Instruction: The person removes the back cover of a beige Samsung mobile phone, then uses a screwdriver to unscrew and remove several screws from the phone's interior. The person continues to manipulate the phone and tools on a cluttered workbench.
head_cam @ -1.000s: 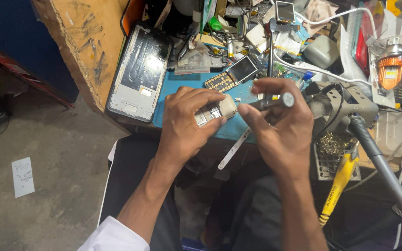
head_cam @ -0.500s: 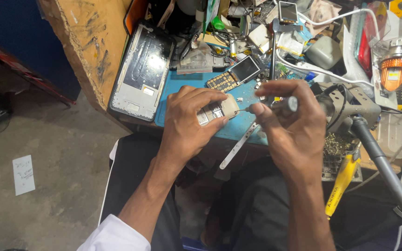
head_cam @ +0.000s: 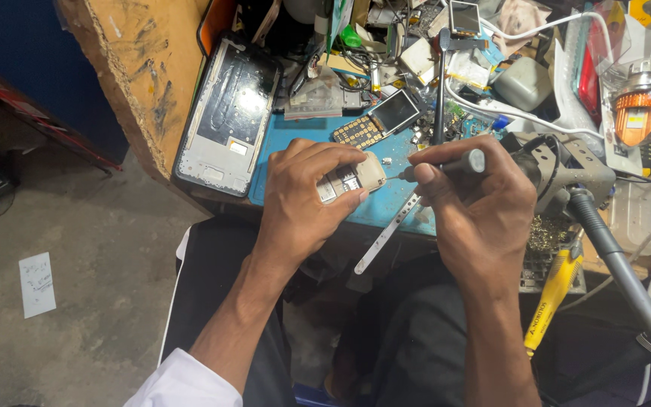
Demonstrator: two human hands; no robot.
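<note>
Low in the frame, your lap in dark trousers (head_cam: 416, 339) and a white sleeve cuff (head_cam: 186, 384) at the bottom left. At bottom right a yellow-handled tool (head_cam: 551, 301) lies slanted, beside a grey metal arm (head_cam: 619, 264) running off to the lower right corner.

At centre, your left hand (head_cam: 303, 196) is closed around a small beige phone body (head_cam: 352, 179), fingers over its top and thumb under it, open back facing up. Your right hand (head_cam: 476, 203) grips a small screwdriver (head_cam: 446, 166) with a grey handle, thumb and forefinger pinching it; its thin tip points left and sits at the right end of the phone body. Whether the tip touches a screw, you cannot tell. Both hands hover at the near edge of the blue-topped table (head_cam: 386, 207). A thin metal strip (head_cam: 386, 237) slants below the hands.

Further up, left of centre, a large phone frame (head_cam: 227, 113) lies on the table's edge next to a worn wooden board (head_cam: 152, 68). Just above your hands sits a keypad phone with screen (head_cam: 378, 120). Upper right, an orange lamp-like part (head_cam: 637, 105), white cable (head_cam: 536, 30) and cluttered small parts.

On the left, a concrete floor with a paper scrap (head_cam: 37, 283).
</note>
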